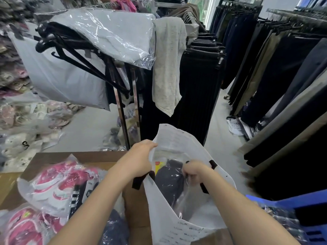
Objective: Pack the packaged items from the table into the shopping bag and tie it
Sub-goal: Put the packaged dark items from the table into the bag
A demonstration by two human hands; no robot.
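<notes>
A white shopping bag [178,138] with black handles stands open at the table's right side. My left hand [139,158] grips its left rim and holds the mouth apart. My right hand [195,172] is inside the mouth, closed on a clear-wrapped dark garment packet [168,181] that sits partly in the bag. On the brown table [85,157] to the left lie pink-and-white packaged items [58,184] and another pink packet [23,225]. A dark blue packet [115,228] lies under my left forearm.
A clothes rack with black hangers [70,50] and a wrapped grey garment [113,32] stands beyond the table. Dark trousers [200,82] hang ahead and along the right. A blue plastic crate [300,209] sits at the right. Bagged goods pile on the floor at the left.
</notes>
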